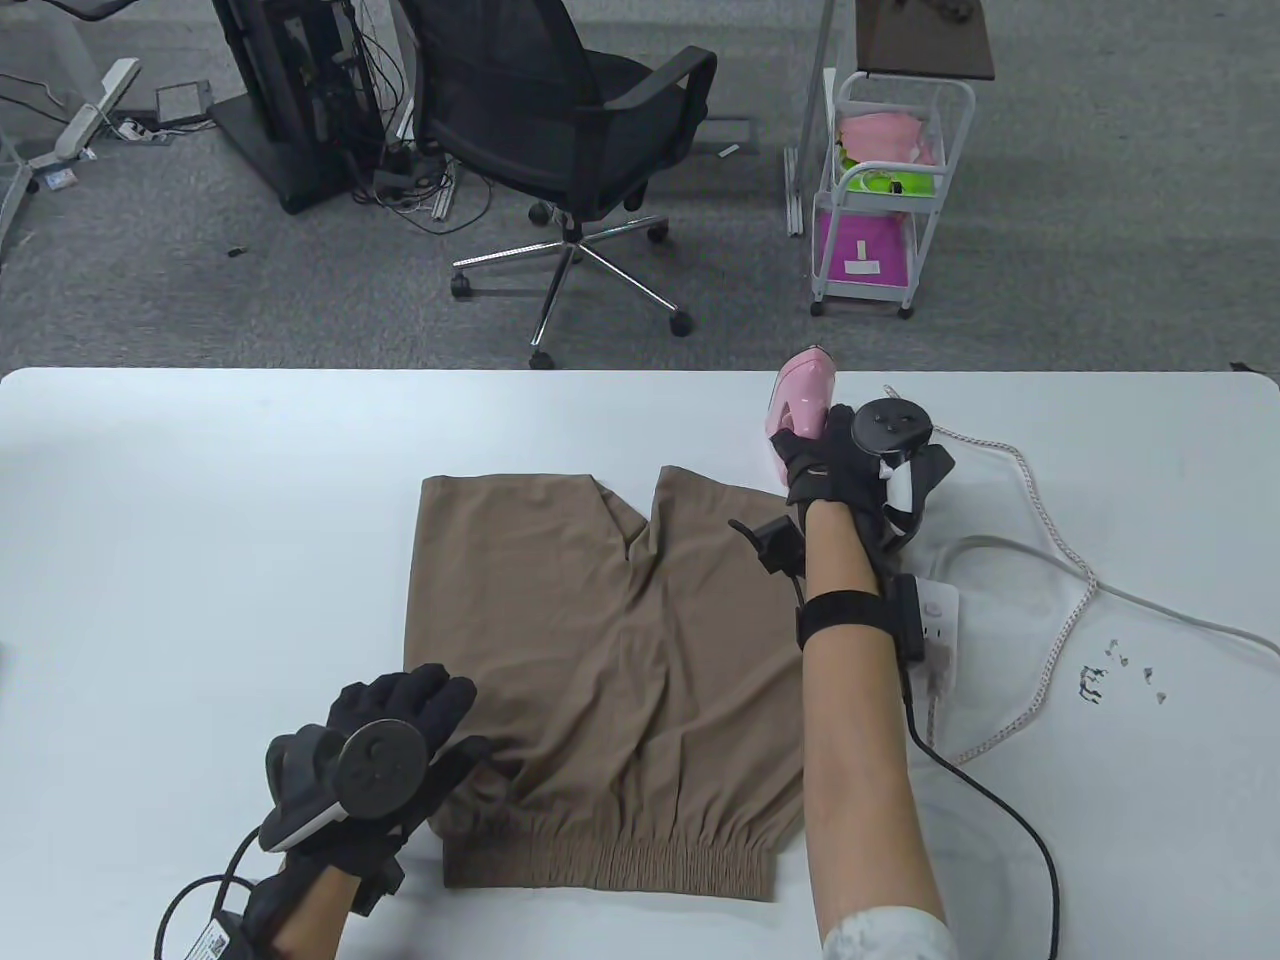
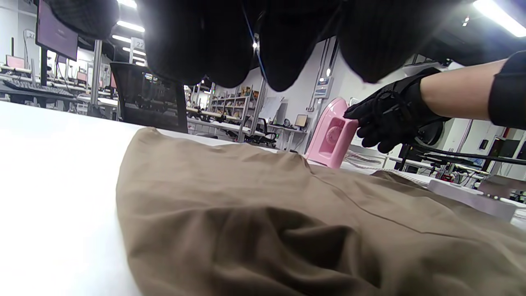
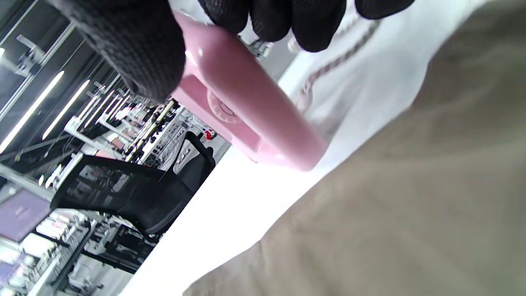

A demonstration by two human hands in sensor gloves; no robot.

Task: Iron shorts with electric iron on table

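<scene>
Brown shorts (image 1: 610, 650) lie flat on the white table (image 1: 200, 500), waistband toward me; they also show in the left wrist view (image 2: 287, 230) and right wrist view (image 3: 411, 205). A pink electric iron (image 1: 800, 395) stands upright on its heel just past the shorts' right leg. My right hand (image 1: 815, 455) grips its handle; the right wrist view shows the fingers wrapped round the pink iron (image 3: 246, 111). My left hand (image 1: 400, 740) rests palm down on the shorts' left side near the waistband. The left wrist view shows the iron (image 2: 331, 137) with my right hand (image 2: 390, 115) at it.
The iron's braided cord (image 1: 1050, 560) loops over the table's right side to a white power strip (image 1: 935, 625). Small dark bits (image 1: 1115, 675) lie at the right. A black office chair (image 1: 570, 130) and a white cart (image 1: 880, 190) stand beyond the table's far edge.
</scene>
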